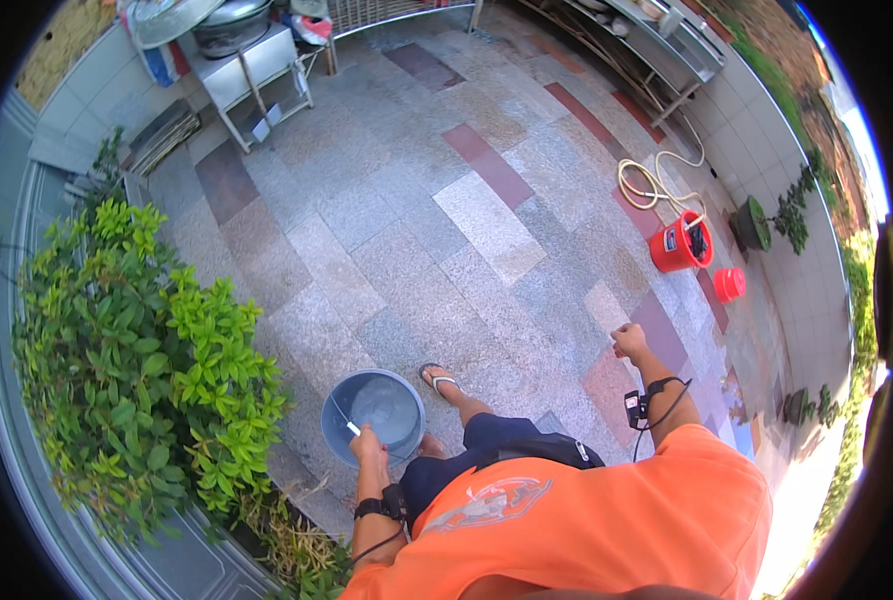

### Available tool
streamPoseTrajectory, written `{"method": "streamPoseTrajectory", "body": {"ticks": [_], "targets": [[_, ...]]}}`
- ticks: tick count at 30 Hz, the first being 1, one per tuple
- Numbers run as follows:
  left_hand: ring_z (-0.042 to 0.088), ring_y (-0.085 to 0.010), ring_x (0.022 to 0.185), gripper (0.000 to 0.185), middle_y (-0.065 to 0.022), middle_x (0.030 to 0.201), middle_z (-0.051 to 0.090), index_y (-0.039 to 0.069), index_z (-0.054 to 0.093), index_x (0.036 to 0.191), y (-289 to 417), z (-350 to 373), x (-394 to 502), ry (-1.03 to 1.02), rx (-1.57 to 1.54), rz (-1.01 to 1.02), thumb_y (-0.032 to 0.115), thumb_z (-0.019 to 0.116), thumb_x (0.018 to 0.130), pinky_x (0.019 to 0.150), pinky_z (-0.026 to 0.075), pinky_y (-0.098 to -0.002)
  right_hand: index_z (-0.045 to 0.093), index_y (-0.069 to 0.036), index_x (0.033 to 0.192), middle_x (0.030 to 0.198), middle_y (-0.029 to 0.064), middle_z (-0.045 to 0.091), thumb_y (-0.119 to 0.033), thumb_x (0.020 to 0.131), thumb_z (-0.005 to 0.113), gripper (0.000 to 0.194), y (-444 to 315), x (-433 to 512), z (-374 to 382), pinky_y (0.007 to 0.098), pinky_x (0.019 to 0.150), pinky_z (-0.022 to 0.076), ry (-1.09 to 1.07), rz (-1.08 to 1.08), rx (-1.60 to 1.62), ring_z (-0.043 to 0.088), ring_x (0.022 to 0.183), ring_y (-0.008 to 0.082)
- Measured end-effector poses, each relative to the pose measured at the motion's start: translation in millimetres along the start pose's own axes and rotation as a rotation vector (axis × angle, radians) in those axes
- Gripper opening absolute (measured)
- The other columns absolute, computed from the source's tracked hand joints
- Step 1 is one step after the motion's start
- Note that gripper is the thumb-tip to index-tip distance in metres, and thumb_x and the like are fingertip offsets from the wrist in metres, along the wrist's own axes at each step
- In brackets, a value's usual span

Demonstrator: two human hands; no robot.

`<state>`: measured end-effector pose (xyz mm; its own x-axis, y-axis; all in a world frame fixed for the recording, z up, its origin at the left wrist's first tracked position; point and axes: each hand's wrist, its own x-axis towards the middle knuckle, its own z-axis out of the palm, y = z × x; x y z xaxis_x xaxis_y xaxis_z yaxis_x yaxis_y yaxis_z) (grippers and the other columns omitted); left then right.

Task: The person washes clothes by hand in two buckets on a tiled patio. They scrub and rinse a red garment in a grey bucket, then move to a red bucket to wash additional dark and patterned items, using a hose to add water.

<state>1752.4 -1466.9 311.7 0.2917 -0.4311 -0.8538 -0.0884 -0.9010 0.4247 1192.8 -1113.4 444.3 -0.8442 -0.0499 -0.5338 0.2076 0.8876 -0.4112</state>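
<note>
My left hand is closed around the white grip on the wire handle of a grey-blue plastic bucket. The bucket hangs or stands low beside my legs, and its inside shows a pale, shiny surface that looks like water. Off to the right, my right hand is held out over the paving with its fingers curled in, and no object shows in it. The nearest things to it are a red bucket, with a dark item and a hose end inside, and a small red plastic container.
Stone paving spreads ahead. A leafy shrub borders the left. A cream hose lies coiled near a tiled wall with potted plants. A metal table bears a large pot; a metal counter stands back right.
</note>
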Motion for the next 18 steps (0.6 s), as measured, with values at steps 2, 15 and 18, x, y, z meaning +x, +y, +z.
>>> {"method": "streamPoseTrajectory", "body": {"ticks": [2,15,18], "targets": [[0.055,-0.0208,0.055,0.028,-0.0084,0.076,0.06,-0.005,0.063,0.101,4,5,8,-0.045,0.058,0.039,0.021,0.068,0.094,0.041,0.037,-0.0377,0.068,0.008,0.09,0.065,0.0163,0.066,-0.01,0.089,0.068,0.017,62,-23,-22,0.0394,0.046,0.0551,0.103,0.13,0.07,0.066,0.05,0.0252],[0.05,-0.019,0.055,0.028,-0.0073,0.076,0.056,-0.002,0.063,0.101,2,60,32,-0.079,0.297,0.041,0.023,0.071,0.092,0.048,0.039,-0.0391,0.069,0.003,0.087,0.066,0.0143,0.069,-0.016,0.09,0.069,0.02,121,-59,44,0.0381,0.053,0.0555,-0.292,0.005,-0.163,0.068,0.055,0.0221],[0.051,-0.0189,0.059,0.03,-0.0071,0.079,0.057,-0.001,0.063,0.106,0,71,32,-0.067,0.158,-0.037,0.024,0.071,0.092,0.051,0.043,-0.0387,0.071,0.003,0.103,0.074,0.0145,0.072,-0.019,0.092,0.071,0.025,59,-27,75,0.0378,0.056,0.0566,-0.352,-0.16,-0.176,0.07,0.061,0.0211]]}}
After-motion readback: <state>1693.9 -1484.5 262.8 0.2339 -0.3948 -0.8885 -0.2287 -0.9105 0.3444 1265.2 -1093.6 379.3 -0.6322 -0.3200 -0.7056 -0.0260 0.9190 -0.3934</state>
